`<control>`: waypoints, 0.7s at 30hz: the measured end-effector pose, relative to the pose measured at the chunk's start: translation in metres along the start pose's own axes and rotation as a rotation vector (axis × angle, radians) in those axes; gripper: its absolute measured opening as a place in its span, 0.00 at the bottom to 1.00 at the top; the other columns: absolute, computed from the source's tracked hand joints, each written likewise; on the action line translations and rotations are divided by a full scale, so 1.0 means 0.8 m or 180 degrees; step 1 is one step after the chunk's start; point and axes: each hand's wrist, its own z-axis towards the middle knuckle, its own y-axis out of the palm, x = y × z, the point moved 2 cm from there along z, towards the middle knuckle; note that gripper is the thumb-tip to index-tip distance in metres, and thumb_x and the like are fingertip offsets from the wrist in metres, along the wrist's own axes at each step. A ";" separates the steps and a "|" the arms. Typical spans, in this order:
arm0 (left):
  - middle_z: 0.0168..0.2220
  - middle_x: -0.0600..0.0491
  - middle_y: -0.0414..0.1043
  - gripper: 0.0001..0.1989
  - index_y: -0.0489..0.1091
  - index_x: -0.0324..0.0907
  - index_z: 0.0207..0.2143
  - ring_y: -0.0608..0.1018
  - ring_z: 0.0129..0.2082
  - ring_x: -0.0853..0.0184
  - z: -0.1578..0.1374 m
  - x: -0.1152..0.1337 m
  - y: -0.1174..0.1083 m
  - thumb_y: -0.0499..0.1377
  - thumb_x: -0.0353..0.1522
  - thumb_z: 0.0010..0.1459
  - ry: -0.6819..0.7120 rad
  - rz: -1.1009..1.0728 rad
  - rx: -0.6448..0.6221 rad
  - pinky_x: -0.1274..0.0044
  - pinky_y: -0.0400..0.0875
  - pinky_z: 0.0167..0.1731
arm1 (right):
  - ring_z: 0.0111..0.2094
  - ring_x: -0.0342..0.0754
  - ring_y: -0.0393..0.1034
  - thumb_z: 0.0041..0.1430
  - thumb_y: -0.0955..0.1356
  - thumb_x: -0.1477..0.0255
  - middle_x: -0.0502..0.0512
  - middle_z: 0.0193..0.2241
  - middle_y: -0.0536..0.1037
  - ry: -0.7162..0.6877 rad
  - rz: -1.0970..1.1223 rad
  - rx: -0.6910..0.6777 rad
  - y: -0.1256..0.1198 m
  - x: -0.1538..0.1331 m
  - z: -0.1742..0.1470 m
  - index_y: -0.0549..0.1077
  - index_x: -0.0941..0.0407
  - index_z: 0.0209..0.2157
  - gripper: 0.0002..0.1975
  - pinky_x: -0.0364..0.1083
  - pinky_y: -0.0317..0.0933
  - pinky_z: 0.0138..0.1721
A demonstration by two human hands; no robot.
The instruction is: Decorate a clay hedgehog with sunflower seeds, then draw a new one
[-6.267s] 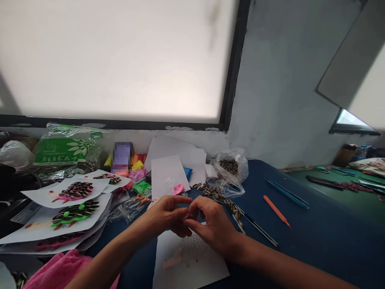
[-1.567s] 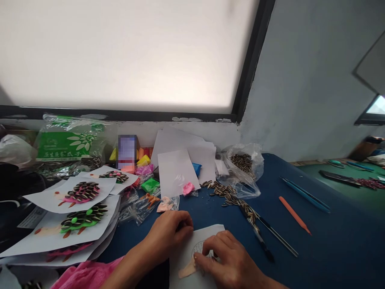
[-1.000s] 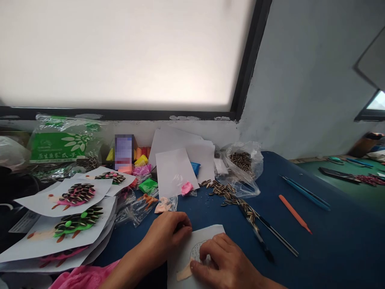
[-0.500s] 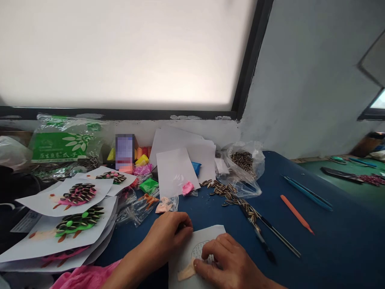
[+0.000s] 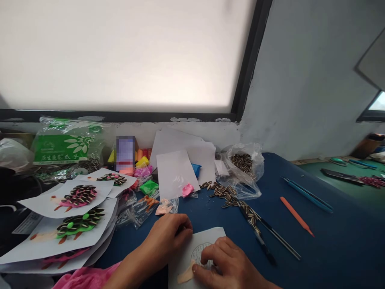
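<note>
A white sheet of paper (image 5: 180, 261) lies in front of me with a drawn, patterned oval (image 5: 197, 252). Flattened beige clay (image 5: 186, 273) covers part of the drawing at lower left. My right hand (image 5: 228, 263) is over the sheet, its thumb tip pressing the clay's right edge; the index finger is bent and apart from the thumb. My left hand (image 5: 170, 235) rests at the sheet's upper left edge with fingers curled and thumb against them. What those fingers hold, if anything, is hidden.
Finished seed-and-clay hedgehog sheets (image 5: 99, 237) are stacked at left. Sunflower seeds (image 5: 224, 192) spill from a plastic bag (image 5: 257, 160) beyond my hands. A paintbrush (image 5: 261, 241), an orange clay tool (image 5: 296, 216) and blue tweezers (image 5: 309, 194) lie at right. Clay packets (image 5: 149, 187) sit at the back.
My right thumb has shifted slightly left and down along the clay's edge. My left hand keeps its place; the camera view has tilted slightly.
</note>
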 end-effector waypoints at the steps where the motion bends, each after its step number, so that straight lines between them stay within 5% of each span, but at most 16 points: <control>1: 0.27 0.55 0.76 0.08 0.76 0.43 0.30 0.73 0.27 0.66 0.000 0.000 0.000 0.56 0.27 0.55 0.0007 0.0002 -0.0004 0.78 0.58 0.26 | 0.26 0.45 0.61 0.67 0.62 0.79 0.51 0.26 0.73 0.0014 -0.0008 0.0008 0.000 0.001 0.000 0.75 0.56 0.38 0.11 0.44 0.56 0.30; 10: 0.28 0.55 0.77 0.08 0.76 0.42 0.31 0.74 0.28 0.66 -0.001 0.000 0.000 0.56 0.27 0.56 0.0019 -0.0003 -0.0015 0.78 0.58 0.26 | 0.28 0.46 0.58 0.66 0.62 0.76 0.52 0.28 0.69 0.0178 -0.0140 -0.0269 0.014 0.005 -0.007 0.74 0.54 0.38 0.09 0.46 0.53 0.32; 21: 0.28 0.55 0.76 0.08 0.75 0.43 0.30 0.73 0.29 0.66 -0.001 -0.001 0.000 0.56 0.29 0.56 0.0015 0.0009 -0.0029 0.78 0.58 0.26 | 0.28 0.46 0.59 0.69 0.61 0.76 0.52 0.29 0.70 0.0106 -0.0055 0.0038 0.004 0.004 -0.003 0.75 0.54 0.36 0.12 0.45 0.54 0.32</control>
